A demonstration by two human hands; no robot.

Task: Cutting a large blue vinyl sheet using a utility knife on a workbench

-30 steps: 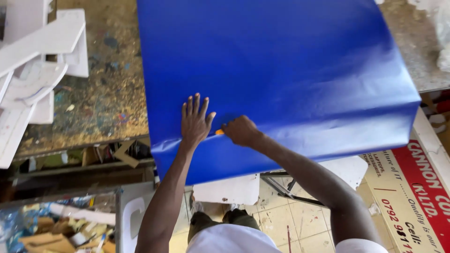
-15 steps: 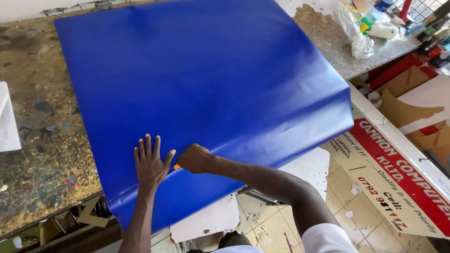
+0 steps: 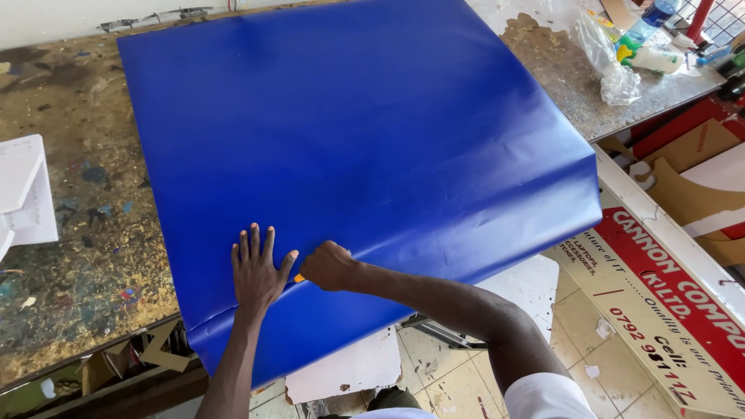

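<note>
A large glossy blue sheet [image 3: 365,147] covers most of a paint-stained worktable [image 3: 85,264] and hangs over its near edge. My left hand [image 3: 256,271] lies flat on the sheet near the table's front edge, fingers spread. Right beside it, my right hand [image 3: 330,266] is closed around a small orange tool [image 3: 298,277], of which only a tip shows, pressed against the sheet at the fold.
White cut-out pieces [image 3: 27,194] lie at the table's left edge. Plastic bags and bottles [image 3: 628,54] sit at the far right corner. A red and white signboard [image 3: 667,302] and cardboard [image 3: 691,186] lean by the table on the tiled floor.
The view has swung, so the sheet now sits more centred and the white pieces show at left. Both hands stay together at the sheet's front edge.
</note>
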